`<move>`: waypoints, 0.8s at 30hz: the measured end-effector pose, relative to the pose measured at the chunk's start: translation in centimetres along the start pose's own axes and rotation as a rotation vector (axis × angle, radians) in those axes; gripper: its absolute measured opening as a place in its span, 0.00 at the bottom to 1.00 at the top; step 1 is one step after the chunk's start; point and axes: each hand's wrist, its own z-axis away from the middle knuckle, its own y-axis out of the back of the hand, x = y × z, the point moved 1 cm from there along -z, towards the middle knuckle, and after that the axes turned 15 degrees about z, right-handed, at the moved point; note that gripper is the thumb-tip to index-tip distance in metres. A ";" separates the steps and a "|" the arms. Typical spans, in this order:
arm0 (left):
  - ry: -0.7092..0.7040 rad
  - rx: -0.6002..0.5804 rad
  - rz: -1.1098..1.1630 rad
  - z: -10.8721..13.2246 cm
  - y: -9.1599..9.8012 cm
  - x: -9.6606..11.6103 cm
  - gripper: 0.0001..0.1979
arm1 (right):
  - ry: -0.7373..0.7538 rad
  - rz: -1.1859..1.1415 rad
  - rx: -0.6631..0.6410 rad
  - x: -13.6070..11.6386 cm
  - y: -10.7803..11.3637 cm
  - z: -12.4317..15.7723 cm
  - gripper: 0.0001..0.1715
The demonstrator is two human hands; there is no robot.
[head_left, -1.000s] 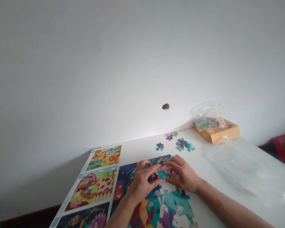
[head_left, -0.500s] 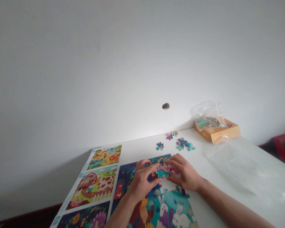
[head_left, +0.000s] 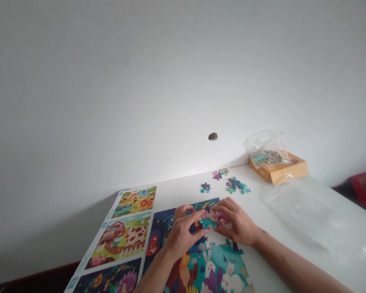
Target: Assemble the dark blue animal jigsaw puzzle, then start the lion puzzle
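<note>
A part-built jigsaw puzzle (head_left: 212, 266) with rabbits and dark blue night colours lies on the white table (head_left: 293, 228). My left hand (head_left: 183, 232) and my right hand (head_left: 236, 221) meet over its upper part. Both pinch a small joined cluster of teal and pink puzzle pieces (head_left: 212, 219) between their fingertips. Beyond my hands, several loose puzzle pieces (head_left: 232, 183) lie scattered toward the wall.
A picture sheet (head_left: 122, 236) with colourful farm scenes lies left of the puzzle. An orange box (head_left: 280, 171) with a clear bag of pieces (head_left: 266, 152) on it stands at the back right. A clear plastic sheet (head_left: 317, 215) lies on the right.
My hands have shifted slightly away from me with the cluster of pieces; otherwise the scene is the same.
</note>
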 end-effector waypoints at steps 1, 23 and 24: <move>0.001 -0.002 -0.001 0.0 0.0 0.0 0.28 | -0.001 -0.001 -0.001 0.0 0.0 0.0 0.27; -0.002 -0.089 -0.003 -0.3 0.3 0.4 0.20 | 0.010 0.037 -0.195 2.3 3.8 1.2 0.24; -0.009 -0.102 -0.010 -0.4 0.3 0.6 0.17 | 0.009 0.038 -0.220 2.3 3.8 1.3 0.24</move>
